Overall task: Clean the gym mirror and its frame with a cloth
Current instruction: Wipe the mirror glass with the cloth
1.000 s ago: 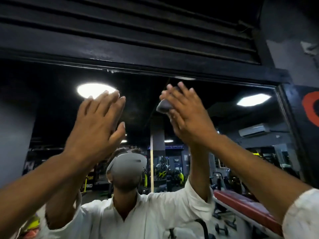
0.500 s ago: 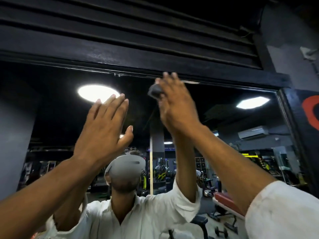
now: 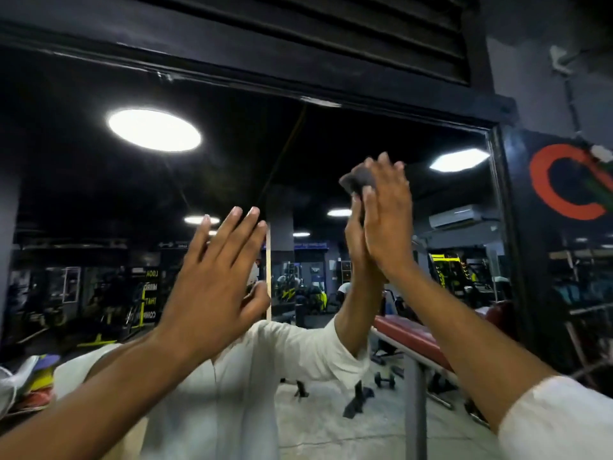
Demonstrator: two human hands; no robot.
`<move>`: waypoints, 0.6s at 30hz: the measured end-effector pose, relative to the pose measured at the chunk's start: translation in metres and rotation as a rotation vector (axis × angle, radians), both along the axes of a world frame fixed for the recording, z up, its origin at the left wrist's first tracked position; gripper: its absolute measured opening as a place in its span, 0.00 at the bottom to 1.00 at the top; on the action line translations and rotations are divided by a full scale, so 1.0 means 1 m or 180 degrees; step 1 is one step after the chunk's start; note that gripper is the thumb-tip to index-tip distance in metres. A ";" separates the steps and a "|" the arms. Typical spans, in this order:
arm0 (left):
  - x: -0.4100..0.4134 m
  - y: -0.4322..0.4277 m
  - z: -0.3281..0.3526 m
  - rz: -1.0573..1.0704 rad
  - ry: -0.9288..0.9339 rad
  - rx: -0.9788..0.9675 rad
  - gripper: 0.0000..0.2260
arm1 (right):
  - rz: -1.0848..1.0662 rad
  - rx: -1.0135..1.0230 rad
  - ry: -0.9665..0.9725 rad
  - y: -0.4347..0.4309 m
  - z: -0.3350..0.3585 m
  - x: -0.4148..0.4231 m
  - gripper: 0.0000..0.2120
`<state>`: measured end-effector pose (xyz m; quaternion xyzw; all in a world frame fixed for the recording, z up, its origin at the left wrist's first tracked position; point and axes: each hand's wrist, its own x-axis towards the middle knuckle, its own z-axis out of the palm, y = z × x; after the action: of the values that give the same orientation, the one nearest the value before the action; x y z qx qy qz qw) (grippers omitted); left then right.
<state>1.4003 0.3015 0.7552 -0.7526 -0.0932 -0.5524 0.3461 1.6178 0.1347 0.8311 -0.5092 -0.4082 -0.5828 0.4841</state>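
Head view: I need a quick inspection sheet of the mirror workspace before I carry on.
Surface: mirror, upright, reflecting the gym.
Job's things: dark cloth bunched on the glass, below the black frame.
Clutter: coloured bundle at lower left, unclear what.
Hands: right hand presses the cloth with straight fingers; left hand raised, fingers straight, holding nothing.
Cables: thin line down the right wall, possibly a cable.
Surroundings: slatted panel above the frame; red bench in the reflection.
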 end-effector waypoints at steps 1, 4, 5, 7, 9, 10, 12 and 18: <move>0.003 -0.003 0.003 0.0024 0.0017 0.0009 0.35 | 0.0002 0.0224 0.0151 0.000 0.008 0.004 0.23; 0.019 -0.014 0.008 0.0089 0.0152 0.0122 0.34 | -0.0078 0.0008 -0.0022 0.020 -0.029 -0.010 0.25; 0.027 -0.020 0.008 0.0105 0.0171 0.0169 0.34 | -0.0120 -0.0327 -0.0315 0.023 -0.057 -0.014 0.26; 0.045 -0.032 0.006 0.0100 0.0149 0.0173 0.34 | -0.0264 -0.1104 -0.1067 0.008 -0.100 -0.012 0.28; 0.059 -0.041 0.002 0.0056 0.0050 0.0057 0.35 | -0.0665 -0.1521 -0.1460 -0.020 -0.094 0.023 0.30; 0.064 -0.044 -0.001 0.0045 -0.0007 -0.0005 0.35 | -0.0925 -0.1505 -0.1261 -0.032 -0.076 0.040 0.29; 0.070 -0.047 -0.007 0.0088 -0.0083 -0.0032 0.34 | -0.0821 -0.0931 -0.0420 -0.057 -0.039 0.073 0.26; 0.078 -0.051 -0.020 0.0222 0.0381 0.0616 0.31 | -0.0231 -0.0130 0.0242 -0.050 -0.101 0.078 0.25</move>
<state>1.4785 0.2508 0.7348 -0.7436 -0.0447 -0.5005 0.4411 1.6955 0.0843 0.7299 -0.5552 -0.3826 -0.5717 0.4674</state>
